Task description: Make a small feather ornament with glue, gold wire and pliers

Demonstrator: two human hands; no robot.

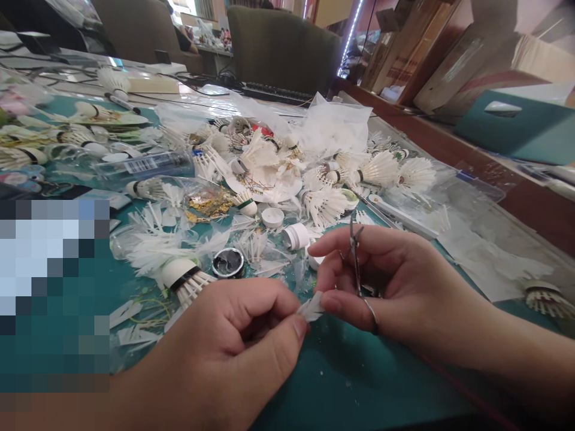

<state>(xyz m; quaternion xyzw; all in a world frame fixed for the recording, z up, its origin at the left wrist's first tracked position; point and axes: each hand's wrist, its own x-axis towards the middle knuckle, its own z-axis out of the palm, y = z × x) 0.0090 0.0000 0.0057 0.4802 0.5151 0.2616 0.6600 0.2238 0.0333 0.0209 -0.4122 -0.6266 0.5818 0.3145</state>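
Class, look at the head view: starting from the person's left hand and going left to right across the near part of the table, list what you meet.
left hand → feather scrap pinched between both hands → right hand, holding scissors → shuttlecock at the right edge

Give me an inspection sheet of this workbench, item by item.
Surface: teal mat, mostly covered farther back.
Job's things: feather piece; small scissors, tips pointing up.
Clutter: shuttlecocks, loose feathers, white caps, plastic bags.
Hands: left hand pinches the feather piece; right hand holds the small scissors, a finger through one ring.
Cables: dark cables at the far edge, by a keyboard.
Surroundings: chairs behind; wooden boards at right.
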